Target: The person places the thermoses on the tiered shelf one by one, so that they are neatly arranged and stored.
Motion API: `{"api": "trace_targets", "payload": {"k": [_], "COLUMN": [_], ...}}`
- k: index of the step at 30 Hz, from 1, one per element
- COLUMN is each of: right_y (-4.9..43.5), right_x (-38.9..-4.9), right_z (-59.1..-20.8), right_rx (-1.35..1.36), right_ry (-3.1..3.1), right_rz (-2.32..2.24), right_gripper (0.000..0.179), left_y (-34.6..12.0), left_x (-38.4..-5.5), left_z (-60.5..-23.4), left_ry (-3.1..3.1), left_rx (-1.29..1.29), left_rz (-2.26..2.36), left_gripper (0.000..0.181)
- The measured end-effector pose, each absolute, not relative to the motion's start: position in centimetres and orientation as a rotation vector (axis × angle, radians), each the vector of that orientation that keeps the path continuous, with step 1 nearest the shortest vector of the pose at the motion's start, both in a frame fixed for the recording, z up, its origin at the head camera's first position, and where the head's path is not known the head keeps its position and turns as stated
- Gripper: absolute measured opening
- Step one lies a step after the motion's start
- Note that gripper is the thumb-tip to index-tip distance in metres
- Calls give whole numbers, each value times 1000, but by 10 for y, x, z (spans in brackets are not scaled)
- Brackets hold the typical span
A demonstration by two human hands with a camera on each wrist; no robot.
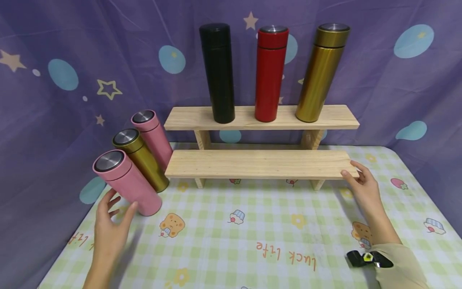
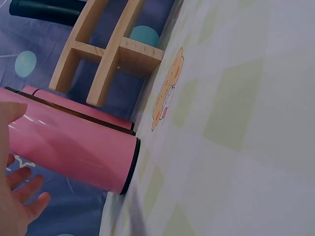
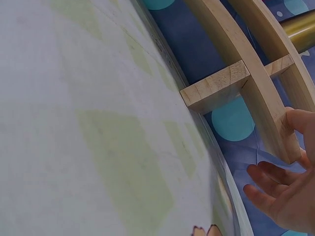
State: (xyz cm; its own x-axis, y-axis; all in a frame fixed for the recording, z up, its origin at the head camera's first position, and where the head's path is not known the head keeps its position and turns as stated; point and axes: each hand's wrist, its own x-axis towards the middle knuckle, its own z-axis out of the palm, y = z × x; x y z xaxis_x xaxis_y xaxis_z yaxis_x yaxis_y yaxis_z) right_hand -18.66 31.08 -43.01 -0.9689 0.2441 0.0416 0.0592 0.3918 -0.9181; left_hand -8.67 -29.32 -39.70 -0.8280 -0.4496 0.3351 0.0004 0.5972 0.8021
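Observation:
On the left of the table, a pink thermos bottle [image 1: 130, 182] stands nearest my left hand [image 1: 112, 226]. The thumb and fingers of that hand are spread at either side of the bottle's lower part; in the left wrist view, the fingers [image 2: 37, 204] stand apart from the pink wall. Behind it are a gold bottle [image 1: 146, 162] and another pink bottle [image 1: 156, 138]. My right hand [image 1: 366, 190] holds the right end of the lower board of a two-tier wooden shelf [image 1: 260, 163], thumb at its front corner, index finger at the end. The right wrist view shows the other fingers [image 3: 268, 182] off the wood.
A black bottle [image 1: 219, 76], a red bottle [image 1: 270, 76] and a gold bottle [image 1: 321, 76] stand on the upper board. The table carries a green checked cloth [image 1: 267, 224] with printed figures. A purple curtain [image 1: 126, 52] hangs behind.

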Motion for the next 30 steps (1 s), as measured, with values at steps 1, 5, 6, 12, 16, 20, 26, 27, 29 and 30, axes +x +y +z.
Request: {"api": "trace_targets", "payload": {"k": [1, 5, 6, 12, 16, 20, 26, 27, 29, 30], "right_y": [311, 312, 312, 313, 312, 311, 310, 310, 311, 311], "right_x": [-187, -186, -186, -187, -187, -187, -187, -187, -187, -187], "right_z": [-430, -431, -431, -432, -433, -433, -432, -432, -432, -432], "right_rx": [-273, -281, -282, -285, -277, -270, -271, -275, -280, -282], "right_ry": [-2475, -2474, -2474, -2475, -2472, -2478, -2499, -2500, -2504, -2504], "right_rz": [1621, 1625, 1628, 1625, 1603, 1587, 1566, 1563, 1556, 1555], "right_gripper": [71, 71, 71, 72, 71, 71, 73, 73, 73, 73], "left_y": [-294, -294, -294, -295, -296, -296, -296, -296, -296, -296], "left_x": [-89, -98, -100, -110, -115, -119, -125, -126, -127, -128], "left_z": [-398, -400, -400, -402, -402, -403, -406, -406, -408, -408], "left_ry": [-2303, -2254, -2241, -2199, -2197, -2207, -2193, -2188, -2179, -2173], "left_rx": [342, 273, 255, 213, 227, 271, 287, 286, 287, 286], "left_rz": [-1170, -1209, -1223, -1294, -1332, -1360, -1393, -1398, -1402, -1404], "left_gripper": [70, 75, 77, 83, 83, 82, 85, 85, 86, 86]}}
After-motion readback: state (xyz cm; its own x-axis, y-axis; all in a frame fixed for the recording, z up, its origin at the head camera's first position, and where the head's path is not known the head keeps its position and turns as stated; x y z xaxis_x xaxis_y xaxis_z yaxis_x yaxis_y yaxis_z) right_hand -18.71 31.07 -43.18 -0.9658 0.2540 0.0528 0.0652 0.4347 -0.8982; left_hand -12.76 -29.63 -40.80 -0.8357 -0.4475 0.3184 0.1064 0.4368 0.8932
